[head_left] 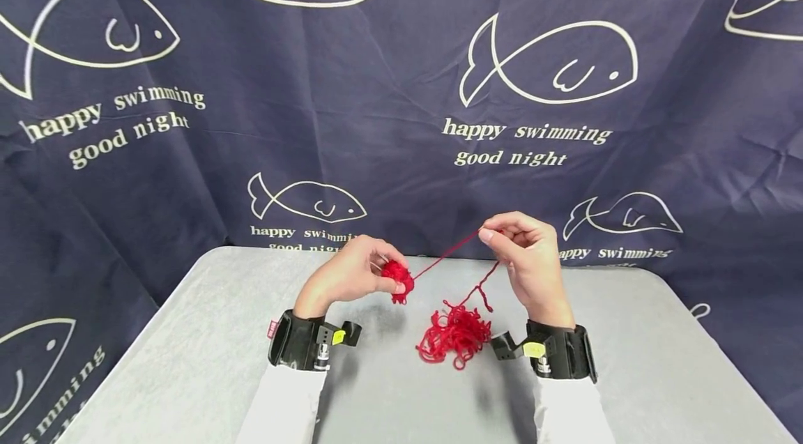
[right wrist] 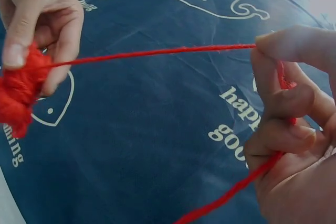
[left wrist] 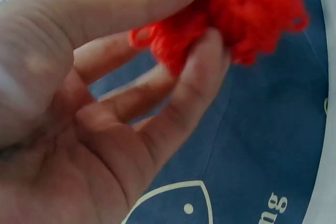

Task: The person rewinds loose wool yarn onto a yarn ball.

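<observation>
My left hand (head_left: 357,270) pinches a small bundle of red yarn (head_left: 398,282) between thumb and fingers, raised above the table. In the left wrist view the bundle (left wrist: 247,17) looks fuzzy, with small loops at its ends. A taut red strand (right wrist: 163,51) runs from it to my right hand (head_left: 527,259), which pinches it between thumb and forefinger. The strand passes on through the curled fingers of that hand and hangs down, with a twisted bit, to a loose tangled heap of red yarn (head_left: 456,337) on the table between both forearms.
The light grey table (head_left: 188,360) reaches back to a dark blue cloth (head_left: 389,116) printed with white fish outlines and lettering. Each wrist wears a black strap mount; the left one (head_left: 304,341) and the right one (head_left: 561,350) carry small brackets pointing inward.
</observation>
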`<state>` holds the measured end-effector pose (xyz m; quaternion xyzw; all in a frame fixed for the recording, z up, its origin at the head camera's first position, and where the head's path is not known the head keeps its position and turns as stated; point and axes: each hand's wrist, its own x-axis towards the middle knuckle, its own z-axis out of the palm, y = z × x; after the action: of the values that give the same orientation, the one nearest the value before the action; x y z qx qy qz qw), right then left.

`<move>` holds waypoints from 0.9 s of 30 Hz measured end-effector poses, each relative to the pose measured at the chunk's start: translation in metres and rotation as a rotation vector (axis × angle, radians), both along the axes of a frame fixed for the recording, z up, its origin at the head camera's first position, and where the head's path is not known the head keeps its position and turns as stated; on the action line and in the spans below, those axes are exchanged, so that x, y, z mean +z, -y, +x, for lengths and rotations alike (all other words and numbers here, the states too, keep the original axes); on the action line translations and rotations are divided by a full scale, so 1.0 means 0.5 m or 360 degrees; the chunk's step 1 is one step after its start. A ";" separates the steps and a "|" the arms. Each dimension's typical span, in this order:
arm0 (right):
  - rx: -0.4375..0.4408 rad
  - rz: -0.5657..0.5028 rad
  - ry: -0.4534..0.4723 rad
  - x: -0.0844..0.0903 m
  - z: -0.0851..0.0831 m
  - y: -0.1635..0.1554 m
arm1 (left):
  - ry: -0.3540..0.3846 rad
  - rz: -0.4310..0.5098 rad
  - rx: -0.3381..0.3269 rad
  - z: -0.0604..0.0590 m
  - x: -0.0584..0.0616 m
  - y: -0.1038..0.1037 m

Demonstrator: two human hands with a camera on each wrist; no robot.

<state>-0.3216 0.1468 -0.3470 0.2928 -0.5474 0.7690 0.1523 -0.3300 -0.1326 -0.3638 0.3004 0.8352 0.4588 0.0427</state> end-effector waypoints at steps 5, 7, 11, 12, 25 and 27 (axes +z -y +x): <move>0.0058 -0.0231 0.0066 -0.009 -0.011 -0.006 | 0.0139 0.0182 -0.0442 0.008 0.001 0.000; 0.0051 -0.0278 0.0092 -0.013 -0.016 -0.006 | 0.0219 0.0332 -0.0639 0.013 0.004 0.000; -0.0066 -0.0218 0.0193 -0.022 -0.027 -0.004 | 0.0302 0.0664 -0.0921 0.024 0.013 -0.001; -0.0097 -0.0182 0.0226 -0.024 -0.031 -0.003 | 0.0290 0.0750 -0.0962 0.026 0.016 -0.002; -0.0306 0.1017 0.0132 -0.035 -0.025 0.025 | 0.0246 0.2047 -0.0351 0.020 0.025 -0.035; -0.0296 0.1174 0.0046 -0.031 -0.017 0.030 | 0.0274 0.2179 -0.0188 0.016 0.028 -0.043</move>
<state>-0.3302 0.1317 -0.3626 0.2660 -0.8139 0.5072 0.0979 -0.3219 -0.1112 -0.3497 0.2672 0.3334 0.9018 -0.0653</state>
